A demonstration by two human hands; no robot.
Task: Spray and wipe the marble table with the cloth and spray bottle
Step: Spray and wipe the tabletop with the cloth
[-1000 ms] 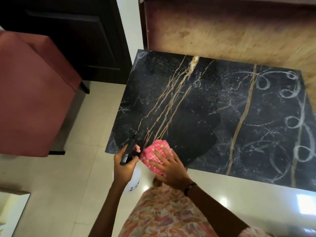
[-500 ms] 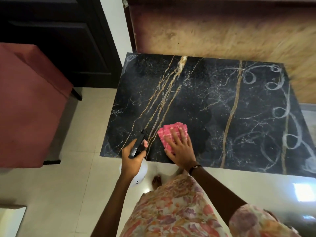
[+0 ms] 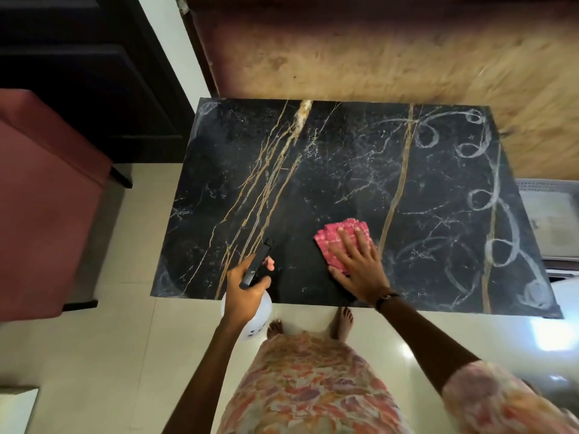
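Right now the person stands at the near edge of the marble table (image 3: 329,170), a rectangular black slab w/ gold veins and thin white cracks, glossy, plus looping whitish smear marks down the right side. Right hand (image 3: 360,264) lies flat, fingers spread, pressing the cloth (image 3: 336,234) onto the tabletop; the cloth is pink-red, folded into a rough square, w/ a small pale pattern. Left hand (image 3: 246,292) is closed round the spray bottle (image 3: 257,321) at the table's near-left edge: black trigger head, rounded translucent white body hanging below the fist. Some dark print shows on the bottle but it's too small to read. Floor is pale glossy tile; a red upholstered chair (image 3: 40,208) sits to the left. Vs 0.5 s ago, the cloth & right hand have slid rightwards, nearer the thick gold vein; the bottle hand has barely moved.
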